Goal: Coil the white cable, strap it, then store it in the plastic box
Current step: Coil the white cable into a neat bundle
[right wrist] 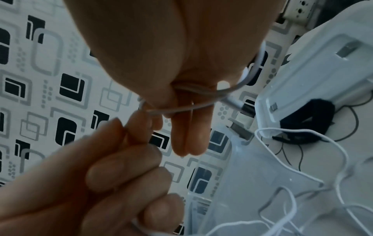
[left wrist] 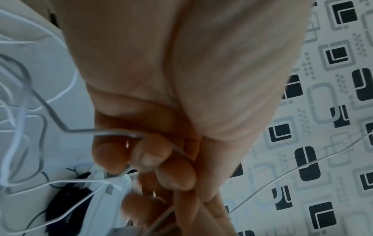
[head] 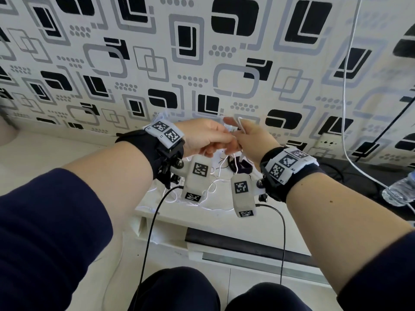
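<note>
- The left hand [head: 203, 136] and the right hand [head: 251, 140] meet in the air in front of the patterned wall [head: 202, 52], fingers touching.
- The white cable [right wrist: 181, 110] loops across the right hand's straight fingers [right wrist: 189, 137], with a turn caught at the base of the thumb.
- The left hand's curled fingers [left wrist: 145, 153] pinch a strand of the cable; from there it bends away and down.
- The loose rest of the cable hangs below the hands and lies in tangled loops on the white tabletop [head: 179, 216], near its front edge.
- The clear plastic box [right wrist: 252, 183] stands on the tabletop beneath the hands, with its lid [right wrist: 322, 67] beside it.
- A dark strap [right wrist: 308, 121] lies on the tabletop just beside the lid.
- A plastic bottle [head: 399, 191] lies at the far right.
</note>
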